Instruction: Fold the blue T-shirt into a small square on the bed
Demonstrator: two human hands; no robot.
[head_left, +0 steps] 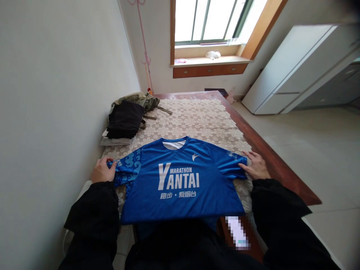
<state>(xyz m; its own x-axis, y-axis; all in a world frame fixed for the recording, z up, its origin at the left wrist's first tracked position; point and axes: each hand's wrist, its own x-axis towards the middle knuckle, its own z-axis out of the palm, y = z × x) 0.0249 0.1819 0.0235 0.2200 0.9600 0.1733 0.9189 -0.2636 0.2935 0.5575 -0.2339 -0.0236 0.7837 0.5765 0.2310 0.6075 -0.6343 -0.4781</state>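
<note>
A blue T-shirt (180, 183) with white lettering lies spread front side up, its collar pointing away from me and its lower part hanging over the table's near edge. My left hand (103, 170) pinches the hem of the sleeve on the left, which bears a lighter blue wave pattern. At the opposite sleeve, my right hand (256, 165) grips the hem between thumb and fingers. Both sleeves are stretched out sideways.
A patterned tablecloth (191, 116) covers the wooden table (292, 183). Folded black clothing (125, 120) and an olive-green bag (137, 99) are piled at the left by the wall. A pixelated patch (237, 232) lies near the front edge. A white refrigerator (289, 71) stands at the right.
</note>
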